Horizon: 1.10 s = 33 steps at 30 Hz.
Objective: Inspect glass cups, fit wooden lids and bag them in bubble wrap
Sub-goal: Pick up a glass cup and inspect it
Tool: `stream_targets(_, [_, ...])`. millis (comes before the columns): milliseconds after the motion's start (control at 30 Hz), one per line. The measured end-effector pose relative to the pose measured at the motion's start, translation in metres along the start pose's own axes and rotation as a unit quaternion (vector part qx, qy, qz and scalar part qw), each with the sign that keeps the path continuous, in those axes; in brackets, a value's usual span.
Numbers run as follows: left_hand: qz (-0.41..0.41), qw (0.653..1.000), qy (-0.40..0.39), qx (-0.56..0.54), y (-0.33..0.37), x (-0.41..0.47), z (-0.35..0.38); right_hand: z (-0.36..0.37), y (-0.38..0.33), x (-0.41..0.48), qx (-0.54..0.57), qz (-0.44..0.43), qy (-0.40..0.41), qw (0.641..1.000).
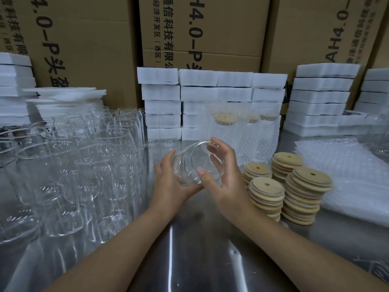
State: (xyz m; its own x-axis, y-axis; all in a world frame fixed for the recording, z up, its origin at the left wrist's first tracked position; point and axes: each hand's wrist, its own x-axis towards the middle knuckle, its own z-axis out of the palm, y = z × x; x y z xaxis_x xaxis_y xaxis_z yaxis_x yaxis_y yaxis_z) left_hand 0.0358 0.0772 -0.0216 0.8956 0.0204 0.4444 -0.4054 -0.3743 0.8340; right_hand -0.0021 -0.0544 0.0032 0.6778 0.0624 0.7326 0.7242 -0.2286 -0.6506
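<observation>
Bare steel bench point(189, 249) nearest you. Just above it, the glass cup point(187, 167) lies tilted on its side between both hands, mouth turned up toward you.

- Left hand point(168, 184): curled under and around the base end, cradling it.
- Right hand point(226, 175): thumb on the near wall, fingers wrapped over the far rim.

Step in hand looks like inspection. Roll the cup slowly with the right hand's fingers while the left bears the weight. Read the rim for chips and the wall for cracks against the dull steel (the white foam behind washes out flaws). Hold it low over the bench, clear of the neighbours.

Just right of the right hand: four stacks of wooden lids point(267, 190), an easy reach once the cup passes. Left: loose cups point(84, 165), packed close, so mind your elbow. Far right: flat bubble-wrap bags point(347, 171). Behind the hands: bagged cups point(242, 133), lids on. Beyond: foam blocks point(210, 91), then cartons point(210, 28).
</observation>
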Motion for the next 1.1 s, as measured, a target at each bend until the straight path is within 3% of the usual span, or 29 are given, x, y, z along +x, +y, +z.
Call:
stream_targets(200, [0.027,0.996,-0.042,0.075,0.005,-0.005,0.001,-0.009,0.0,0.008,0.044,0.028,0.053,0.997])
stream_targets(500, [-0.103,0.985,-0.111,-0.081,0.01,-0.007,0.004,-0.01,0.002,0.008,0.054,0.06,0.057,0.995])
stream_targets(667, [-0.174,0.948,-0.124,-0.235,0.023,-0.008,0.002,-0.008,0.001,0.005,-0.001,0.033,0.045,0.998])
stream_targets(867, [-0.214,0.911,-0.107,-0.335,0.026,-0.006,0.002,-0.007,-0.001,0.003,-0.054,0.025,0.001,0.998])
stream_targets(1100, [-0.257,0.872,-0.152,-0.387,0.025,-0.002,0.001,-0.006,-0.004,0.002,-0.053,0.017,-0.016,0.998])
